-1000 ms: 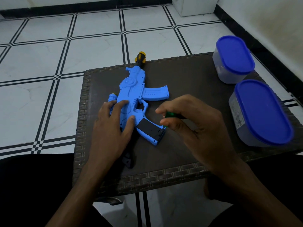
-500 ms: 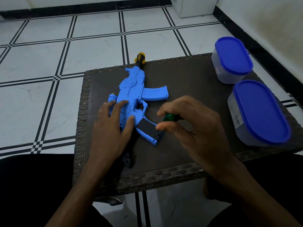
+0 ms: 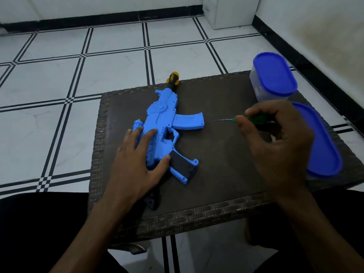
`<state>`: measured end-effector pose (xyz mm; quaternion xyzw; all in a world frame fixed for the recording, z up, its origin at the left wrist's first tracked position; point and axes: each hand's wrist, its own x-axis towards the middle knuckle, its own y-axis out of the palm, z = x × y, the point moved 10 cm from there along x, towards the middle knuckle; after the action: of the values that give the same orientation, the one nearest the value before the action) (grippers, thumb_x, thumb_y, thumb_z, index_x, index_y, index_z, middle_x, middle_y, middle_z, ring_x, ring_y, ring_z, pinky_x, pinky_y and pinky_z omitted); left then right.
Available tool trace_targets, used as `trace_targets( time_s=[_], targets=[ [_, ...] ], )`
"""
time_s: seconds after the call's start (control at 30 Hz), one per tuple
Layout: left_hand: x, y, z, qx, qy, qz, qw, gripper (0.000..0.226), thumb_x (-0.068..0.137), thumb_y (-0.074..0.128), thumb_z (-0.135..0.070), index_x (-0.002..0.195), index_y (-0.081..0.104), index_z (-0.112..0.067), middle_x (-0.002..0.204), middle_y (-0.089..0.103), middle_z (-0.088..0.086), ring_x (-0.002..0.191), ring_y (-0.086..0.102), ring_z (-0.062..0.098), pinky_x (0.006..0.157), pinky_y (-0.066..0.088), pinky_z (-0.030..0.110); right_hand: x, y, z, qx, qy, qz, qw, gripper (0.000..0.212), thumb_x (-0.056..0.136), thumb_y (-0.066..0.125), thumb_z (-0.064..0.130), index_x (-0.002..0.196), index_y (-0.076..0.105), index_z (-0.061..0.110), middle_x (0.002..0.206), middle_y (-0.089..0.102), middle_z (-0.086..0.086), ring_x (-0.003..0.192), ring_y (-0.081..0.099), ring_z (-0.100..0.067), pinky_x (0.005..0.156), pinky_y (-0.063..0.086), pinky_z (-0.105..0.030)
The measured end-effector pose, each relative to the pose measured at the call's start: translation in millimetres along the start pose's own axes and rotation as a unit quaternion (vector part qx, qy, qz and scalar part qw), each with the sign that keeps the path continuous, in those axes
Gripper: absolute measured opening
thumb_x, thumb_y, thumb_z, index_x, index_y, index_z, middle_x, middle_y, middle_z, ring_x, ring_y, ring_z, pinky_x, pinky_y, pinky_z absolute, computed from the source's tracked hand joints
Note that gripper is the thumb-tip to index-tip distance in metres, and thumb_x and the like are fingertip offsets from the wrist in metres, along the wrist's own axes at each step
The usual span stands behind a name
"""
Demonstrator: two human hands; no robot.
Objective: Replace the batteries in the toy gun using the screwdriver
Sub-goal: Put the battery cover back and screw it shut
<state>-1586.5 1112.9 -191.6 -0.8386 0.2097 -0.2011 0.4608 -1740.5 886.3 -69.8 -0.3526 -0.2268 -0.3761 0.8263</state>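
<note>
**Toy gun pinned flat, screwdriver lifted clear at three o'clock**

The dark woven table (image 3: 226, 154) fills the middle of the head view, its braided rim running along the near side at six o'clock and up the left side at nine. Past that rim lies the white tiled floor (image 3: 78, 75) with black grid lines. A broad bare stretch of tabletop opens between the toy gun (image 3: 167, 123) and the right hand (image 3: 279, 146), from the centre out toward four o'clock. At two o'clock a clear container with a blue lid (image 3: 273, 75) stands at the table's far right corner; a second blue-lidded container (image 3: 323, 146) sits just behind the right hand at three o'clock, close to the right edge.

The gun lies flat on its side left of centre, its yellow-and-black muzzle (image 3: 173, 78) pointing to twelve o'clock and overhanging the far rim. Its black battery cover (image 3: 182, 164) faces up on the grip, toward five o'clock.

The left hand (image 3: 137, 162) rests on the gun's body with fingers straight and spread, thumb tip touching the edge of the black cover.

The right hand's thumb and curled fingers pinch the green handle of the screwdriver (image 3: 256, 118). Its thin metal shaft points toward nine o'clock, its tip short of the gun's magazine (image 3: 189, 121) and well apart from the battery cover.
</note>
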Motion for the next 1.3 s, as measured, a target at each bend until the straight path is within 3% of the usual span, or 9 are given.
trace_targets(
  time_s=[0.23, 0.37, 0.7, 0.9, 1.03, 1.13, 1.2, 1.3],
  targets=[
    [5.6, 10.8, -22.2, 0.024, 0.087, 0.054, 0.994, 0.077, 0.084, 0.044, -0.069, 0.151, 0.038, -0.032, 0.162, 0.03, 0.003, 0.154, 0.018, 0.026, 0.12, 0.029, 0.048, 1.8, -10.7, -17.0, -0.024, 0.021, 0.004, 0.999, 0.021, 0.09, 0.066, 0.023, 0.107, 0.054, 0.027, 0.104, 0.06, 0.008, 0.096, 0.059, -0.001, 0.085, 0.047, -0.008],
    [8.3, 12.4, -24.1, 0.018, 0.105, 0.075, 0.991, 0.079, 0.084, 0.043, -0.071, 0.153, 0.035, -0.034, 0.163, 0.028, 0.002, 0.154, 0.016, 0.025, 0.12, 0.027, 0.047, -0.4, -14.3, -18.7, 0.013, 0.038, -0.003, 0.999, 0.028, 0.089, 0.067, 0.026, 0.114, 0.054, 0.026, 0.104, 0.058, 0.022, 0.1, 0.062, 0.001, 0.087, 0.05, -0.013],
    [26.2, 17.8, -35.3, 0.024, 0.171, 0.114, 0.978, 0.076, 0.083, 0.046, -0.071, 0.152, 0.036, -0.039, 0.163, 0.029, -0.002, 0.153, 0.018, 0.018, 0.119, 0.028, 0.04, -6.9, -23.1, -23.4, -0.024, 0.027, -0.01, 0.999, 0.026, 0.089, 0.067, 0.024, 0.113, 0.056, 0.027, 0.106, 0.061, 0.009, 0.096, 0.059, 0.003, 0.087, 0.048, -0.01],
    [29.9, 19.4, -35.1, 0.019, 0.176, 0.13, 0.976, 0.075, 0.084, 0.047, -0.073, 0.151, 0.035, -0.042, 0.162, 0.028, -0.006, 0.153, 0.018, 0.014, 0.119, 0.032, 0.044, -12.6, -24.6, -26.6, -0.048, 0.027, -0.003, 0.998, 0.024, 0.088, 0.068, 0.02, 0.109, 0.057, 0.025, 0.105, 0.06, 0.008, 0.098, 0.057, 0.0, 0.088, 0.044, -0.005],
    [27.9, 1.1, -48.7, -0.022, 0.204, 0.036, 0.978, 0.065, 0.088, 0.055, -0.058, 0.144, 0.05, -0.025, 0.153, 0.042, -0.002, 0.151, 0.024, 0.017, 0.119, 0.03, 0.042, -16.9, -31.0, -27.7, -0.05, 0.028, -0.019, 0.998, 0.02, 0.088, 0.069, 0.017, 0.106, 0.061, 0.016, 0.104, 0.06, 0.005, 0.098, 0.058, -0.004, 0.088, 0.046, -0.008],
    [24.0, -21.2, -55.3, -0.072, 0.188, -0.056, 0.978, 0.044, 0.092, 0.057, -0.04, 0.13, 0.063, -0.018, 0.139, 0.053, -0.005, 0.144, 0.037, 0.017, 0.117, 0.03, 0.027, -18.8, -26.8, -27.4, -0.082, 0.021, -0.013, 0.996, 0.016, 0.086, 0.071, 0.015, 0.098, 0.062, 0.009, 0.101, 0.061, -0.004, 0.096, 0.056, -0.009, 0.084, 0.047, -0.011],
    [21.0, -25.0, -57.5, -0.084, 0.173, -0.075, 0.979, 0.036, 0.093, 0.055, -0.036, 0.121, 0.069, -0.018, 0.134, 0.056, -0.007, 0.139, 0.042, 0.017, 0.114, 0.027, 0.018, -20.8, -18.9, -30.2, -0.108, 0.025, 0.012, 0.994, 0.014, 0.084, 0.073, 0.012, 0.094, 0.063, 0.01, 0.1, 0.059, -0.007, 0.093, 0.051, -0.006, 0.079, 0.045, -0.007],
    [16.4, -21.4, -56.3, -0.092, 0.157, -0.067, 0.981, 0.032, 0.094, 0.054, -0.036, 0.115, 0.072, -0.02, 0.132, 0.059, -0.007, 0.135, 0.045, 0.015, 0.112, 0.029, 0.017, -24.9, 0.0, -36.5, -0.154, 0.04, 0.083, 0.984, 0.017, 0.079, 0.077, 0.007, 0.091, 0.066, 0.011, 0.102, 0.058, -0.005, 0.091, 0.049, -0.004, 0.072, 0.042, -0.005]
  ],
)
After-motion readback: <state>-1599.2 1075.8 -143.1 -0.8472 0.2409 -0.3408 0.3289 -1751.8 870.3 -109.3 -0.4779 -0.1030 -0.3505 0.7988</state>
